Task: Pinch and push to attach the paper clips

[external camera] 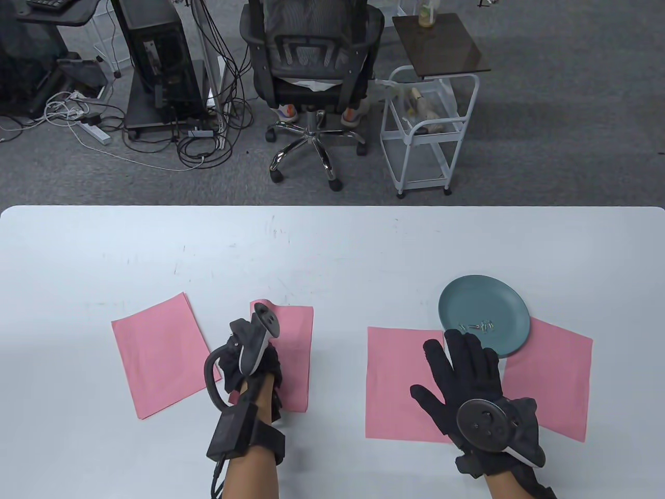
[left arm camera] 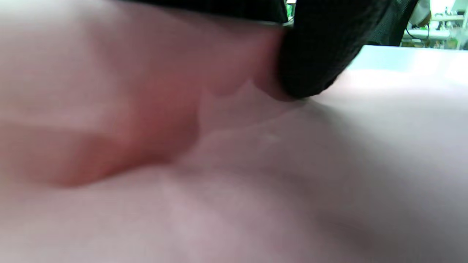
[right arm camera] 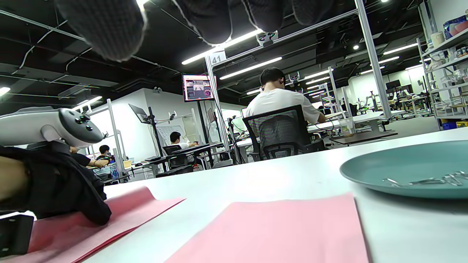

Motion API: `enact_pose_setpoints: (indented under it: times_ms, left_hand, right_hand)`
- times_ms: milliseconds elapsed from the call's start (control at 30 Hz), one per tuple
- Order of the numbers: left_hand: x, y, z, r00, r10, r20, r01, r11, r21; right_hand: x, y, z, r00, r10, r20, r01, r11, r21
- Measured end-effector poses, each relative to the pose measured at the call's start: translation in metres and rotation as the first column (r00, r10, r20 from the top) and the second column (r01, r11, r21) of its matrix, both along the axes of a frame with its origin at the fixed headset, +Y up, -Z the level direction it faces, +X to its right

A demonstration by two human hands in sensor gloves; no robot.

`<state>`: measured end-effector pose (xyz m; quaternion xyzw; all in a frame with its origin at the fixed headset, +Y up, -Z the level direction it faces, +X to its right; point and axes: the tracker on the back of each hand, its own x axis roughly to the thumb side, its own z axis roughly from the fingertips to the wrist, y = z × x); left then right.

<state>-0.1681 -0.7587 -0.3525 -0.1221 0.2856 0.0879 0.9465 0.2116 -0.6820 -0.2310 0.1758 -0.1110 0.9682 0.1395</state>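
Observation:
Several silver paper clips (external camera: 479, 327) lie in a teal plate (external camera: 467, 299) at the right. My left hand (external camera: 258, 370) rests on the second pink sheet (external camera: 295, 338) from the left. In the left wrist view a gloved fingertip (left arm camera: 314, 58) presses against a raised fold of that sheet (left arm camera: 226, 109), which the hand pinches. My right hand (external camera: 431, 369) is flat and spread over the third pink sheet (external camera: 395, 374), fingertips just short of the plate, holding nothing. The right wrist view shows the plate (right arm camera: 387, 170), clips (right arm camera: 427, 180) and this sheet (right arm camera: 278, 230).
A separate pink sheet (external camera: 156, 358) lies at the far left. Another pink sheet (external camera: 558, 384) lies at the right, partly under the plate. The white table (external camera: 332, 249) is bare toward its far edge. Beyond it stand an office chair (external camera: 311, 67) and a white cart (external camera: 431, 130).

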Motion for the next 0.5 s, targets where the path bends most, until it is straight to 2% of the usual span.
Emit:
enact_pose_setpoints:
  times_ms: [167, 300, 400, 467, 500]
  left_hand:
    - [-0.019, 0.004, 0.012, 0.985, 0.170, 0.011, -0.170, 0.982, 0.086]
    - [-0.033, 0.009, 0.023, 0.939, 0.339, 0.067, -0.345, 0.920, 0.184]
    - [-0.043, 0.011, 0.032, 0.862, 0.498, 0.090, -0.503, 0.821, 0.271]
    - [-0.046, 0.012, 0.037, 0.805, 0.571, 0.160, -0.589, 0.741, 0.323]
    - [-0.048, 0.015, 0.039, 0.769, 0.596, 0.231, -0.638, 0.694, 0.335]
  right_hand:
    - [-0.002, -0.001, 0.000, 1.000, -0.002, -0.009, 0.002, 1.000, -0.005]
    - [-0.005, -0.002, -0.002, 0.999, -0.027, -0.022, 0.026, 1.000, -0.016]
    - [-0.011, -0.004, -0.001, 0.998, -0.043, -0.038, 0.042, 0.999, -0.020]
    - [-0.018, -0.005, 0.000, 0.997, -0.053, -0.059, 0.052, 0.998, -0.019]
    - [-0.023, -0.005, -0.001, 0.995, -0.065, -0.073, 0.063, 0.998, -0.023]
